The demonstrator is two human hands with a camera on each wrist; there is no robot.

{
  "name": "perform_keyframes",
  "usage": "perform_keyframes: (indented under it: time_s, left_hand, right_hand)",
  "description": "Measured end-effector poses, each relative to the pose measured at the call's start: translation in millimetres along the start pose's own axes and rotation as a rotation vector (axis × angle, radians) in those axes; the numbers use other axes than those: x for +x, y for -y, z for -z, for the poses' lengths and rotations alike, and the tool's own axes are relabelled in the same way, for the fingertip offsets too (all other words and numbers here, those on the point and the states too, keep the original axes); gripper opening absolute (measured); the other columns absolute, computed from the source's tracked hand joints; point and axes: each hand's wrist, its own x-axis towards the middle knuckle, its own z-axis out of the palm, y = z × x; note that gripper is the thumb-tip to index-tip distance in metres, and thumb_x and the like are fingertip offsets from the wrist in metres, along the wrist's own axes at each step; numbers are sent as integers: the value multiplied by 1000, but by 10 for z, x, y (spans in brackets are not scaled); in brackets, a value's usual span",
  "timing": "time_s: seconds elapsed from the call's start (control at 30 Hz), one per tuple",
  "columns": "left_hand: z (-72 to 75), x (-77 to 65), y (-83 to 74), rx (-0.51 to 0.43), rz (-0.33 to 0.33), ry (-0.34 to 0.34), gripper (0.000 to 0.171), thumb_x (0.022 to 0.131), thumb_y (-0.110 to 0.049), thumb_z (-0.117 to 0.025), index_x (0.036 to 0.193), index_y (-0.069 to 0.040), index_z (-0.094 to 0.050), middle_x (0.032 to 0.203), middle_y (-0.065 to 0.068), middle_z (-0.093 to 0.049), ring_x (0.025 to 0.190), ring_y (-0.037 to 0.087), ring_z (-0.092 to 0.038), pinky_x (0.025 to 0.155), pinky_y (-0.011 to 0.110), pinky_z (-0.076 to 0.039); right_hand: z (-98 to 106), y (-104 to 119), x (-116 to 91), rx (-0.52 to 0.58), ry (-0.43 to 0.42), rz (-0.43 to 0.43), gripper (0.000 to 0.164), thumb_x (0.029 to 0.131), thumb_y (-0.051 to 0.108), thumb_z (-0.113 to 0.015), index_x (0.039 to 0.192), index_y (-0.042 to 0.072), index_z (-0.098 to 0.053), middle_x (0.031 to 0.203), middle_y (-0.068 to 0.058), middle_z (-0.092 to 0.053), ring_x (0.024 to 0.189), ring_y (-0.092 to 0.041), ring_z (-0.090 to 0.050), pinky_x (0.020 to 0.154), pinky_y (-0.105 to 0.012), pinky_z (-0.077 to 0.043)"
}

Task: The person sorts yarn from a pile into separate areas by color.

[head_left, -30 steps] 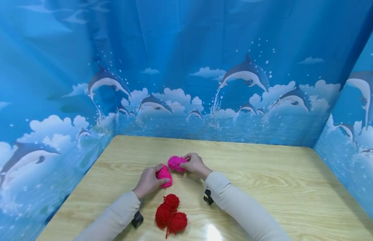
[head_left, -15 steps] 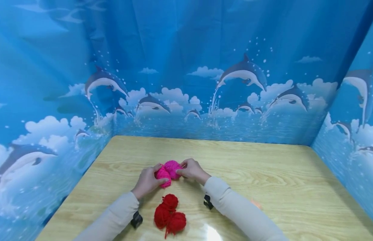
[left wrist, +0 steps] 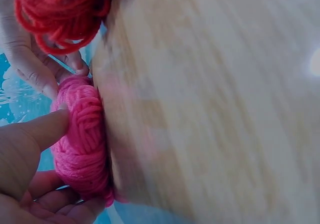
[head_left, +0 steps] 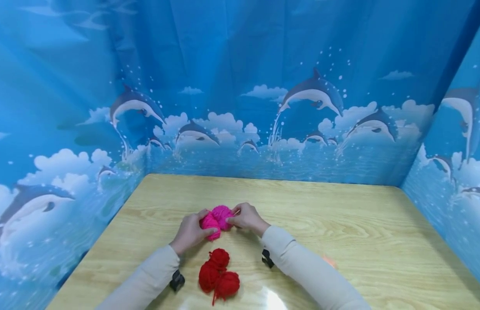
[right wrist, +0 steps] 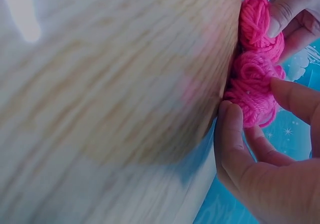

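Two balls of yarn lie side by side on the table, pressed together. My left hand (head_left: 190,234) grips the hot pink ball of yarn (left wrist: 82,134), its thumb on the near side and its fingers round the far side. The slightly more purple-pink ball of yarn (right wrist: 252,92) is held by my right hand (head_left: 247,218), between thumb and fingertips. Closer to me, between the forearms, three red balls of yarn (head_left: 218,275) sit in a touching cluster, one with a loose end trailing toward me.
The wooden table (head_left: 360,224) reaches back to a blue dolphin-print curtain (head_left: 240,86), which also stands along the left and right sides. A small peach-coloured thing (head_left: 330,261) shows partly behind my right sleeve. Black wrist cameras hang under both cuffs.
My right hand has brought its purple-pink ball left and slightly nearer, closing the gap to the hot pink ball. The left hand and red balls have hardly moved. The peach-coloured thing has come into view.
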Motion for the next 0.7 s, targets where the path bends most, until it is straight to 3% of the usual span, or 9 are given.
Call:
perform_keyframes:
  time_s: [0.47, 0.7]
  left_hand:
    - [51, -10, -5, 0, 3, -23, 64, 77, -18, -81, 128, 10, -55, 130, 25, -56, 120, 40, -53, 100, 47, -44]
    - [89, -18, -20, -33, 52, -15, 67, 78, -22, -80, 132, 7, -53, 131, 22, -56, 121, 37, -53, 100, 46, -44]
  right_hand:
    - [4, 19, 6, -14, 6, 5, 29, 81, 21, -77, 99, 2, -63, 88, -7, -64, 76, -17, -59, 64, -28, -51]
    - [8, 22, 15, -30, 3, 15, 28, 81, 21, -78, 98, 2, -67, 90, -7, -65, 79, -17, -59, 69, -29, -51]
